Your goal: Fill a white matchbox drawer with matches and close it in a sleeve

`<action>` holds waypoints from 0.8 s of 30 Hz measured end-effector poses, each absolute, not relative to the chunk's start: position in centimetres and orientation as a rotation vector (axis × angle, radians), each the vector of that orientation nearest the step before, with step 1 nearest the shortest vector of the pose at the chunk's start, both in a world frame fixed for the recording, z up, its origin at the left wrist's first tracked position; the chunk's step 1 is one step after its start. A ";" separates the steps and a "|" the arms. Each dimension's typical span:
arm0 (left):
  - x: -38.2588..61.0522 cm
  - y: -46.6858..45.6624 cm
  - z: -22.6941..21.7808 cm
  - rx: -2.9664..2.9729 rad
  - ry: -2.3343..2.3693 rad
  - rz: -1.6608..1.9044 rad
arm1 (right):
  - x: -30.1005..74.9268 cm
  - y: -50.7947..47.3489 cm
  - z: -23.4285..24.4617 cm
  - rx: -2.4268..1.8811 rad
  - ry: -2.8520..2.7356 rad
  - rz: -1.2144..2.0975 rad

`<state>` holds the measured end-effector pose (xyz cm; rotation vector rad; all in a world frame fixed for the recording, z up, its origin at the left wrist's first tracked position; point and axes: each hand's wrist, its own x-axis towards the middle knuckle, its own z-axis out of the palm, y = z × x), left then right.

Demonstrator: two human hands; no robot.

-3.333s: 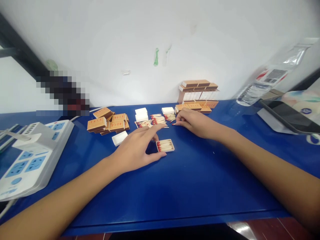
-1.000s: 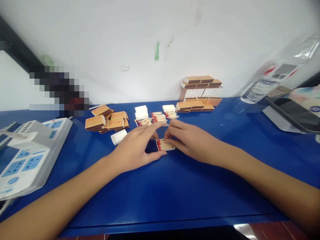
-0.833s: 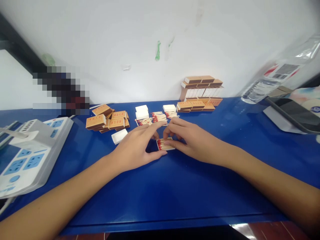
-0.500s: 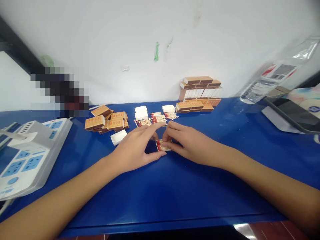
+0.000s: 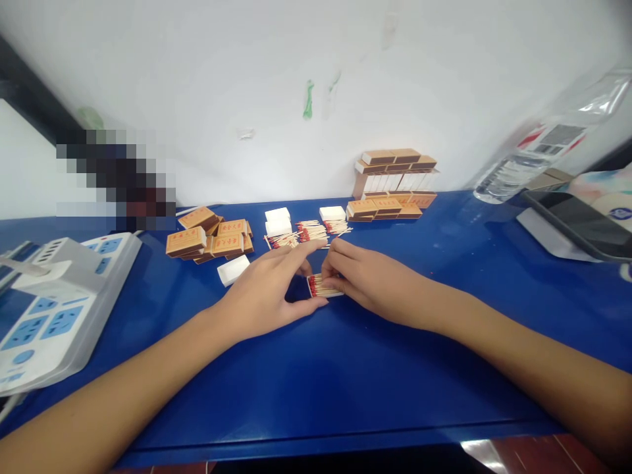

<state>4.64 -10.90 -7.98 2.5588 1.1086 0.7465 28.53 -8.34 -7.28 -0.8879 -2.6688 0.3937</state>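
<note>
A small white tray of red-tipped matches (image 5: 318, 286) lies on the blue table (image 5: 345, 368) between my hands. My left hand (image 5: 269, 289) braces it, thumb along its near edge and forefinger stretched over its far side. My right hand (image 5: 363, 276) lies on the tray's right half with fingers curled down onto the matches, covering most of them. Just behind are loose matches (image 5: 309, 234) in a heap and empty white trays (image 5: 279, 220).
A pile of orange matchbox sleeves (image 5: 210, 237) lies at the left, a stack of boxes (image 5: 392, 181) against the wall. A white power strip (image 5: 54, 296) sits at far left. A plastic bottle (image 5: 538, 158) and a dark tablet (image 5: 577, 227) are at the right.
My right hand came back from the heap of loose matches to the tray and now presses on the matches in it. My left hand has stayed on the tray.
</note>
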 end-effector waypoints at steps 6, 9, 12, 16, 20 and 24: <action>4.6 -10.9 -7.9 2.554 1.112 0.739 | 28.5 -8.4 -7.1 -0.914 -2.650 0.387; 4.6 -10.9 -7.9 2.555 1.110 0.738 | 28.4 -8.4 -7.4 -0.917 -2.642 0.361; 4.6 -10.9 -8.0 2.549 1.105 0.746 | 28.3 -8.6 -7.3 -0.913 -2.599 0.411; 4.6 -10.9 -8.0 2.552 1.105 0.755 | 28.1 -8.8 -7.0 -0.958 -2.517 0.546; 4.6 -10.8 -8.1 2.558 1.106 0.761 | 28.1 -8.8 -7.0 -0.993 -2.461 0.596; 4.6 -10.8 -8.1 2.563 1.103 0.753 | 28.4 -8.4 -7.3 -0.918 -2.486 0.598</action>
